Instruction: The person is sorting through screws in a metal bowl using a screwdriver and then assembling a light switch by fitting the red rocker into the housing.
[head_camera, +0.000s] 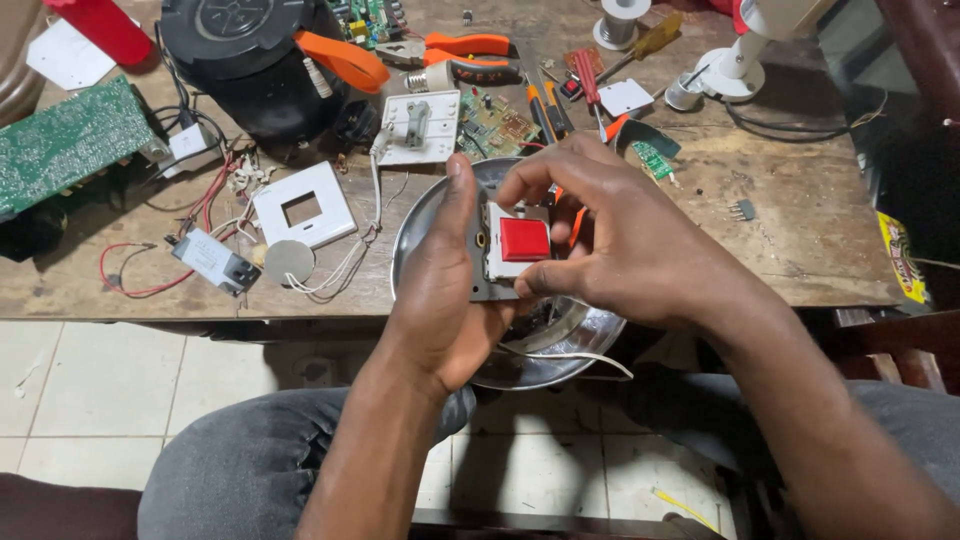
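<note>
Wooden tabletop (800, 230), worn and stained, carries a scatter of electrical parts. Far left: black round appliance body (250, 60) with an orange strap across it. Left edge: green circuit board (65, 140). Near centre, at the tabletop's near edge: shiny metal bowl (560, 345), partly overhanging; a thin white wire runs across its near rim.

Both hands work above the bowl and hide most of it. Left hand (440, 290) is cupped upright, palm and thumb bracing the left side of a white switch module with a red rocker (520, 242). Right hand (620, 235) grasps the same module from the right, fingers curled over its top, thumb under its lower edge. Module sits between the hands, over the bowl, rocker facing up.

Left of the bowl: white square faceplate with a cut-out (303, 205), then a small white adapter with red wires (212, 260). Far of the bowl: white switch plate (420, 125), small green board (497, 122), orange-handled pliers (465, 45), screwdrivers (590, 85), solder spool (618, 22).
</note>
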